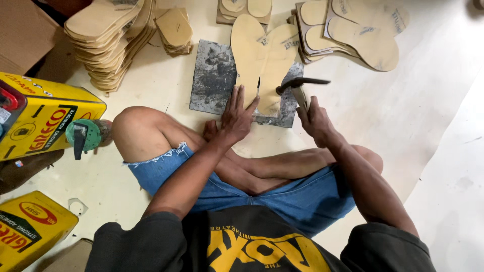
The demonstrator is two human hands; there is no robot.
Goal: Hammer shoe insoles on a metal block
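A pale, cream-coloured floor (433, 116) is used as the workplace, with a cross-legged seat taken on it so that everything lies within arm's reach. Tall stacks of tan, sole-shaped insole boards (108, 35) are piled at the upper left, and flatter cut sheets of the same beige board (363, 30) are spread at the upper right, kept just beyond the work surface. Two yellow rectangular metal adhesive cans (43, 113) are set aside at the left, the nearer one lying on its side with a green cap.

A grey, scarred, square metal slab (214, 78) is laid directly in front of the crossed legs, evidently as a hard backing for blows. A pair of tan, smooth, foot-shaped insoles (262, 55) is placed on it, toes pointing away, the two overlapping at the near end. The pair is pinned flat by the left hand (236, 118), which is spread open with fingers splayed across the heel ends (presumably to stop shifting). A dark-headed hammer with a pale handle (300, 85) is gripped tightly in the closed right hand (315, 118), its head held just beside the right insole's edge, over the slab.
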